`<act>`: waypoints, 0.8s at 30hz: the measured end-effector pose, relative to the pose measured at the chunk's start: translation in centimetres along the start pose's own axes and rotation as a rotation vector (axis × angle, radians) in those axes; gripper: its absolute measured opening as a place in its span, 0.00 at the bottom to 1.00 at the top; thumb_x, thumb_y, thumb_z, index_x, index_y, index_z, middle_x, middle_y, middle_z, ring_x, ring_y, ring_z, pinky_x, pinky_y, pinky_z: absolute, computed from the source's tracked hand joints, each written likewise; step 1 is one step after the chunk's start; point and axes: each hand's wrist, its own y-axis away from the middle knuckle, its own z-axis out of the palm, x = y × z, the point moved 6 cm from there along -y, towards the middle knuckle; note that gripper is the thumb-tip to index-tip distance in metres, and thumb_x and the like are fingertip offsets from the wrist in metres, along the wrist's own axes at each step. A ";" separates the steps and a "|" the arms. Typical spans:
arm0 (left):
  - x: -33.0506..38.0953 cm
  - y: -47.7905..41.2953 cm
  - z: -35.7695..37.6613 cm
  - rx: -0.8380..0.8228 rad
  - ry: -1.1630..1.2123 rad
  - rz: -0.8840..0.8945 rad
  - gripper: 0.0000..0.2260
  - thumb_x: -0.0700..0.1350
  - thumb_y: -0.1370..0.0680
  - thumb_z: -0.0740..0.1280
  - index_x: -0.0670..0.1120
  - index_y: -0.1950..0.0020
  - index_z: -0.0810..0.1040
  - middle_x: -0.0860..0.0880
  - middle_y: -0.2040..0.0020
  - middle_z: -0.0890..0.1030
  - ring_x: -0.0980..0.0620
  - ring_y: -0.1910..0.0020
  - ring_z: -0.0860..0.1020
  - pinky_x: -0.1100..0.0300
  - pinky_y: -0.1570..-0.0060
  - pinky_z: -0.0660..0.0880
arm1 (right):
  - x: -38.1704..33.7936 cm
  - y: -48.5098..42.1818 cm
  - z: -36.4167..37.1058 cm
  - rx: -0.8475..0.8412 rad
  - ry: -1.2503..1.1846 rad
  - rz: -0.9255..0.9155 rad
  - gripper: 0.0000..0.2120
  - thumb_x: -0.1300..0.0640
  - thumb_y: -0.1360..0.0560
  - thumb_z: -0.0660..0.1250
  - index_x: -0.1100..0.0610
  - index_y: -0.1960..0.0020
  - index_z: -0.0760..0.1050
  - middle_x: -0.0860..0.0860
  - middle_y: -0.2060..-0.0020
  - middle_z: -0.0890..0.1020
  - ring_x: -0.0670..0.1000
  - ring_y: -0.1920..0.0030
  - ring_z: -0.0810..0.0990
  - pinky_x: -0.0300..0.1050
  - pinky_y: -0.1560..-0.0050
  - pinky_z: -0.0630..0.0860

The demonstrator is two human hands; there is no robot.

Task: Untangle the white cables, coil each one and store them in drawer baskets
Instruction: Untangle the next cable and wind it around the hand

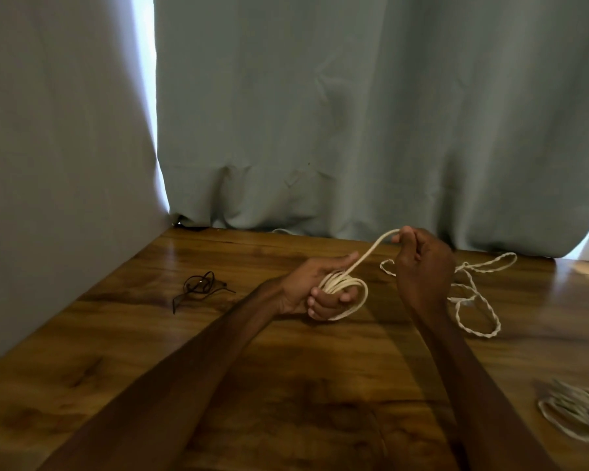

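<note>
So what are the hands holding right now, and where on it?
One smooth white cable: the left hand grips its wound coil, the right hand pinches the free strand near its end.
</note>
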 end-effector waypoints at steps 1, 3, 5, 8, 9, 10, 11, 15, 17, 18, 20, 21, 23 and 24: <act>0.5 0.2 0.3 -0.002 0.026 0.033 0.28 0.61 0.16 0.49 0.44 0.63 0.74 0.57 0.80 0.63 0.60 0.83 0.58 0.68 0.81 0.56 | 1.0 -0.1 0.6 -0.072 0.059 0.029 0.19 0.52 0.17 0.58 0.57 0.55 0.85 0.55 0.64 0.85 0.56 0.63 0.82 0.47 0.60 0.72; 1.2 0.6 0.4 0.025 0.062 0.093 0.24 0.56 0.14 0.50 0.46 0.63 0.73 0.57 0.80 0.64 0.58 0.81 0.56 0.66 0.81 0.56 | 2.5 0.2 2.2 -0.306 0.182 0.073 0.20 0.50 0.17 0.58 0.56 0.55 0.86 0.58 0.60 0.87 0.61 0.57 0.84 0.49 0.55 0.74; 1.7 0.9 0.2 0.066 0.085 0.152 0.22 0.53 0.13 0.50 0.46 0.62 0.73 0.58 0.79 0.64 0.60 0.81 0.57 0.66 0.80 0.56 | 3.0 1.9 4.1 -0.605 0.273 0.115 0.16 0.53 0.16 0.62 0.56 0.54 0.87 0.56 0.58 0.87 0.56 0.59 0.83 0.43 0.58 0.74; 2.6 1.3 -1.0 0.117 0.173 0.289 0.19 0.53 0.14 0.52 0.45 0.57 0.73 0.57 0.76 0.62 0.59 0.79 0.57 0.65 0.78 0.57 | 2.2 5.3 6.0 -0.867 0.174 0.145 0.16 0.53 0.19 0.64 0.53 0.63 0.83 0.52 0.67 0.85 0.52 0.69 0.81 0.42 0.65 0.72; 3.0 1.5 -1.6 0.141 0.225 0.345 0.18 0.53 0.15 0.53 0.44 0.55 0.74 0.57 0.76 0.61 0.59 0.78 0.57 0.65 0.78 0.57 | 1.7 6.1 6.5 -0.905 0.156 0.125 0.18 0.51 0.18 0.63 0.52 0.64 0.81 0.51 0.69 0.84 0.50 0.69 0.82 0.44 0.63 0.75; 3.4 1.6 -2.4 0.183 0.284 0.400 0.19 0.53 0.15 0.54 0.43 0.54 0.76 0.56 0.75 0.61 0.59 0.79 0.58 0.65 0.78 0.58 | 1.0 6.7 7.0 -0.937 0.158 0.089 0.19 0.50 0.17 0.60 0.51 0.64 0.81 0.49 0.70 0.84 0.48 0.69 0.82 0.46 0.60 0.77; 3.6 1.8 -3.3 0.241 0.342 0.447 0.19 0.53 0.15 0.54 0.41 0.51 0.79 0.56 0.76 0.62 0.60 0.79 0.60 0.65 0.78 0.61 | 0.4 7.2 7.4 -0.967 0.176 0.048 0.21 0.49 0.16 0.58 0.51 0.64 0.80 0.48 0.69 0.83 0.45 0.67 0.81 0.47 0.57 0.77; 3.2 2.7 -6.6 0.546 0.460 0.545 0.22 0.50 0.13 0.53 0.35 0.36 0.76 0.56 0.75 0.65 0.60 0.77 0.65 0.65 0.75 0.65 | -2.9 9.3 8.7 -1.065 0.237 -0.156 0.22 0.45 0.15 0.54 0.49 0.61 0.78 0.44 0.65 0.82 0.41 0.63 0.80 0.46 0.55 0.75; 2.8 3.0 -7.9 0.688 0.445 0.539 0.22 0.50 0.13 0.53 0.34 0.36 0.76 0.56 0.76 0.66 0.60 0.78 0.66 0.65 0.75 0.65 | -4.1 9.8 8.8 -1.056 0.251 -0.233 0.21 0.45 0.15 0.53 0.48 0.60 0.77 0.43 0.65 0.82 0.42 0.63 0.79 0.46 0.56 0.74; 2.7 3.1 -8.4 0.737 0.437 0.532 0.21 0.50 0.13 0.53 0.35 0.37 0.76 0.56 0.77 0.66 0.59 0.79 0.66 0.65 0.76 0.65 | -4.4 9.8 8.7 -1.039 0.258 -0.261 0.20 0.45 0.15 0.53 0.48 0.59 0.77 0.44 0.64 0.82 0.43 0.62 0.80 0.47 0.56 0.75; 2.6 3.1 -9.1 0.801 0.437 0.523 0.20 0.49 0.13 0.52 0.35 0.41 0.77 0.56 0.78 0.66 0.59 0.80 0.66 0.65 0.78 0.65 | -4.7 9.3 8.3 -0.994 0.268 -0.292 0.18 0.45 0.16 0.53 0.49 0.57 0.77 0.45 0.63 0.82 0.46 0.61 0.80 0.49 0.54 0.76; 2.6 3.2 -9.4 0.832 0.436 0.525 0.20 0.48 0.13 0.52 0.35 0.43 0.77 0.56 0.78 0.66 0.59 0.81 0.66 0.66 0.78 0.65 | -4.8 8.9 8.0 -0.969 0.259 -0.300 0.17 0.45 0.17 0.53 0.49 0.57 0.76 0.45 0.63 0.82 0.47 0.60 0.80 0.50 0.54 0.77; 2.7 3.6 -9.6 0.901 0.418 0.531 0.19 0.47 0.13 0.52 0.35 0.45 0.76 0.55 0.79 0.66 0.58 0.82 0.66 0.67 0.79 0.64 | -4.9 8.6 7.5 -0.947 0.205 -0.294 0.16 0.45 0.17 0.55 0.48 0.58 0.76 0.44 0.64 0.81 0.45 0.63 0.79 0.50 0.57 0.76; 2.6 3.7 -9.8 0.935 0.404 0.531 0.18 0.46 0.13 0.52 0.35 0.46 0.76 0.55 0.79 0.67 0.58 0.82 0.66 0.68 0.79 0.64 | -5.1 8.6 7.4 -0.950 0.174 -0.286 0.15 0.46 0.17 0.56 0.47 0.59 0.75 0.44 0.66 0.80 0.44 0.64 0.78 0.49 0.59 0.75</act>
